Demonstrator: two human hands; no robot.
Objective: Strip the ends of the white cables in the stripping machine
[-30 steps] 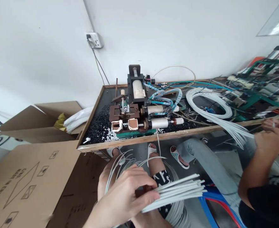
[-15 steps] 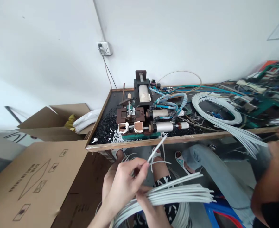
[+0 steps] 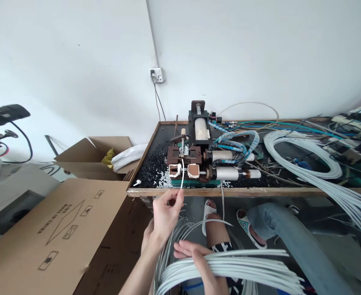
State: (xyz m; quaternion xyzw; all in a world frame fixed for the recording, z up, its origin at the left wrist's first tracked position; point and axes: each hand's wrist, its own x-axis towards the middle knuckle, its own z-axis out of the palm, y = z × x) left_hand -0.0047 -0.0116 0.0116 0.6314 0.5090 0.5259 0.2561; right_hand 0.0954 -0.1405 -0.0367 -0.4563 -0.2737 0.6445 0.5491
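- My left hand is raised, with the thumb and fingertips pinched closed on a single white wire.
- That wire stands almost upright, its tip in front of the white clamp blocks of the pneumatic machine; I cannot tell whether it touches them.
- My right hand lies just below, fingers curled over a bundle of white cables across my lap.
- The machine sits on a wooden-edged bench, among black granules, with blue hoses behind and a coil of white cable beside it.
- A flattened cardboard box lies to my left; a co-worker's jeans-clad leg is to my right.
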